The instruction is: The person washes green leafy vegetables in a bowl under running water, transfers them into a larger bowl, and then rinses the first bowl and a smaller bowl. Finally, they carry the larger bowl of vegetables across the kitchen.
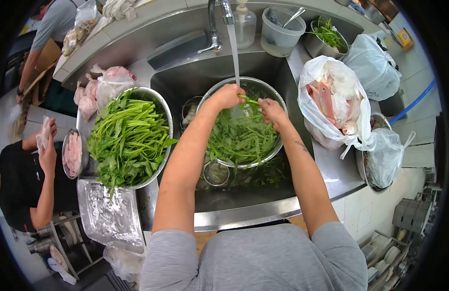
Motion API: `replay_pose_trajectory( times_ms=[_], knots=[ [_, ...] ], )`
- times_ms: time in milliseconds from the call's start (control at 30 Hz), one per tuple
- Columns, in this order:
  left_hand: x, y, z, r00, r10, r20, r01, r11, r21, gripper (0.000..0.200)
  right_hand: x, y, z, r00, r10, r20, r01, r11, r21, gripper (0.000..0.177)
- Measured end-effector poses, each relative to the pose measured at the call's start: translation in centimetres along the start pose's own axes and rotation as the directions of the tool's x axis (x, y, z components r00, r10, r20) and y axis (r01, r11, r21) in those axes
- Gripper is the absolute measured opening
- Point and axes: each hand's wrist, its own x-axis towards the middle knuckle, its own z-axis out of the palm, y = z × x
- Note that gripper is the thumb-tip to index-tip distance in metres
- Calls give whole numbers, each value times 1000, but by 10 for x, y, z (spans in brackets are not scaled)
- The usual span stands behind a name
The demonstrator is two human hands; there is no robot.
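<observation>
Two hands, left (228, 95) & right (271, 108), closed on one water-spinach stem (248, 100) under tap stream (233, 48), 12 o'clock in steel bowl (269, 87): rinsing step, next prob. needs steady pinch.

sink (263, 203) and colander (278, 150): brushed, glossy steel. bags (375, 72) at 2 o'clock: thin crinkled plastic. tub (280, 41): cloudy plastic.

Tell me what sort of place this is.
Probably a restaurant or canteen prep kitchen: a steel sink, a big bowl heaped with leafy greens, bagged raw meat on the counter, and another person working nearby. The left hand and right hand hold a stem under the tap.
</observation>
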Motion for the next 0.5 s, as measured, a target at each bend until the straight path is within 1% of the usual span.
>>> replay_pose_trajectory(
  times_ms=[33, 67, 133, 167, 267, 300, 333, 367, 400, 467, 500],
  knots=[
    [2, -3, 0, 1000, 4, 13, -4, 1000, 8, 24, -2, 4, 5, 989, -134, -69, 130, 990, -57, 23],
    [5, -5, 0, 1000, 6, 25, -7, 1000, 17, 25, 6, 11, 4, 966, -258, -29, 249, 953, -171, 24],
    [7, -7, 1, 996, -4, -95, 1, 1000, -28, 25, 11, 16, 4, 879, -469, 88, 466, 803, -372, 25],
    [7, -8, 3, 989, -12, -150, 4, 999, -49, 25, 12, 21, 3, 913, -404, 52, 385, 813, -438, 26],
    [3, 4, -6, 971, -152, -184, 100, 959, -267, 22, 25, 41, 4, 899, -410, -156, 283, 815, -506, 22],
    [3, 5, -4, 961, -117, -250, 57, 970, -235, 21, 23, 39, 3, 948, -271, -167, 209, 925, -318, 22],
    [3, 6, 1, 945, -114, -305, 93, 992, -82, 21, 20, 37, 2, 981, -128, -145, 112, 987, -117, 22],
    [3, 8, 6, 928, -103, -358, 137, 988, 71, 20, 17, 36, 2, 996, 11, -92, -3, 996, 84, 21],
    [3, 5, 13, 909, -84, -408, 187, 958, 218, 20, 18, 39, 0, 996, 19, -82, -8, 991, 136, 23],
    [4, -1, 24, 943, -82, -323, 123, 987, 107, 21, 22, 47, -7, 997, 33, -64, -17, 971, 239, 28],
    [5, -5, 30, 957, -73, -281, 90, 995, 50, 21, 23, 49, -8, 998, 39, -57, -21, 956, 291, 26]
  ],
)
